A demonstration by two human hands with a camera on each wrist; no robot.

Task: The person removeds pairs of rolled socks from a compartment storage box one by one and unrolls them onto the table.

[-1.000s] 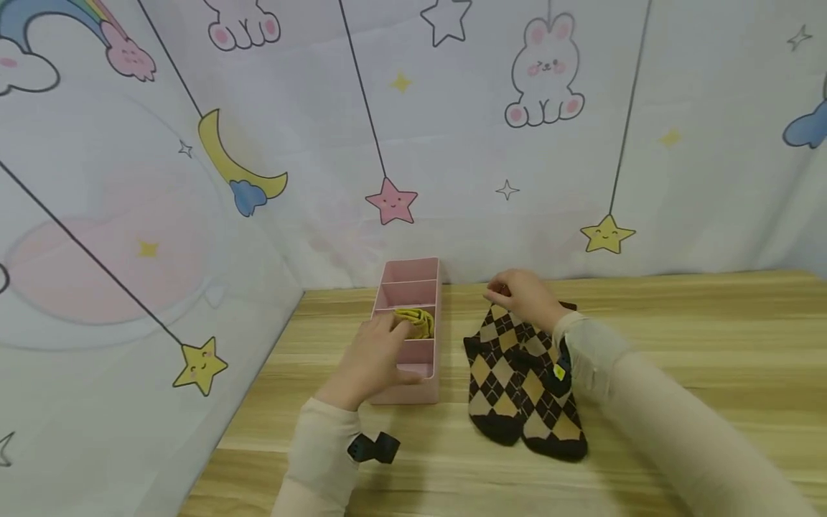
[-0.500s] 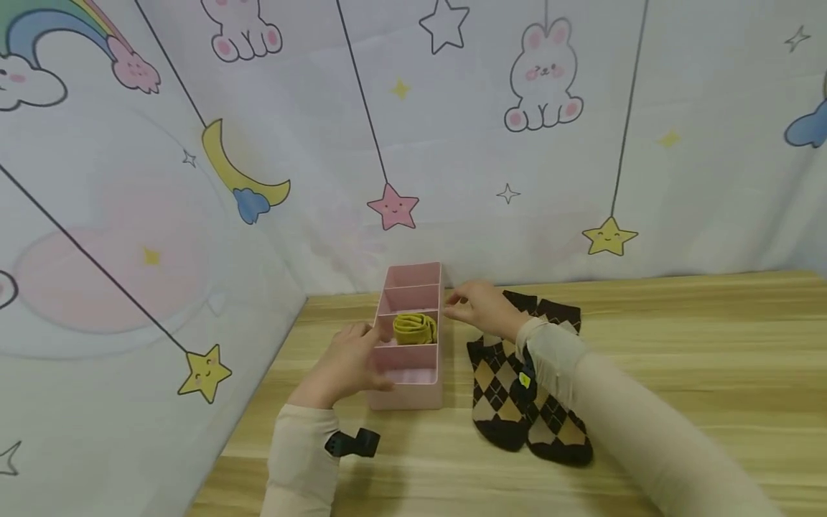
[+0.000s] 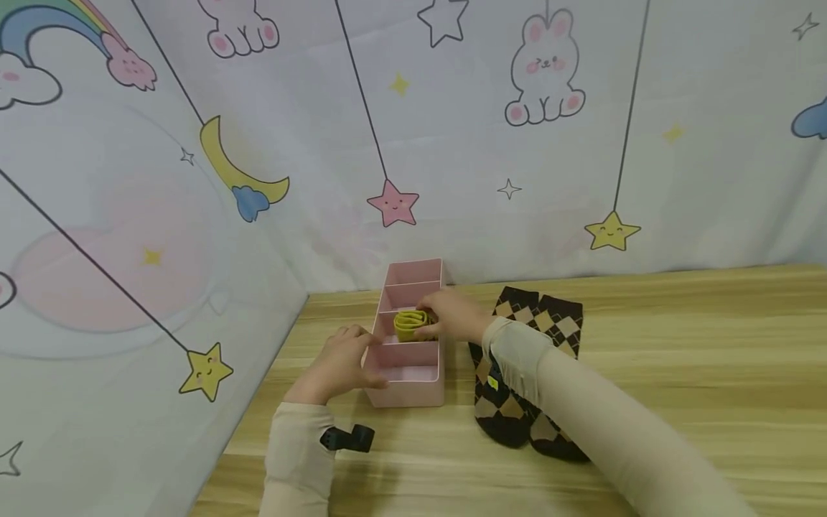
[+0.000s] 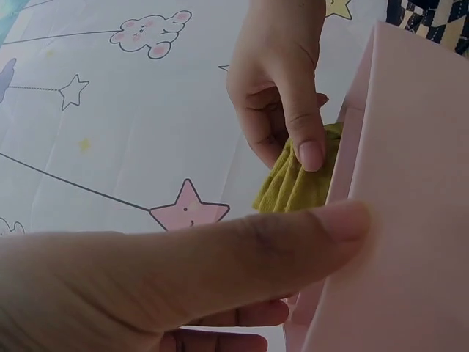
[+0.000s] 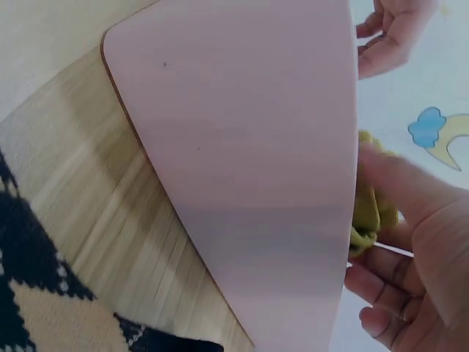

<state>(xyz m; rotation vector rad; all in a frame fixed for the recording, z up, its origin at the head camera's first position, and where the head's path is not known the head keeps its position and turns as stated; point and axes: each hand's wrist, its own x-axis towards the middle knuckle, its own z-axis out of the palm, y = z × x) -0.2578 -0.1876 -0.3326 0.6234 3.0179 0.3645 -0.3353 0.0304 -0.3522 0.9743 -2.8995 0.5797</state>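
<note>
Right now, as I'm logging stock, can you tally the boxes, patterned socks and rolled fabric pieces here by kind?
Pink box: 1
Argyle socks: 2
Yellow fabric roll: 1
Total: 4

**One far, two near**

The head camera looks forward and down, from behind the left hand (image 3: 332, 366) and right hand (image 3: 459, 316). Each wrist camera, close to its own hand, faces toward the other; both share the pink box (image 4: 425, 147) and yellow cloth (image 4: 293, 191).
</note>
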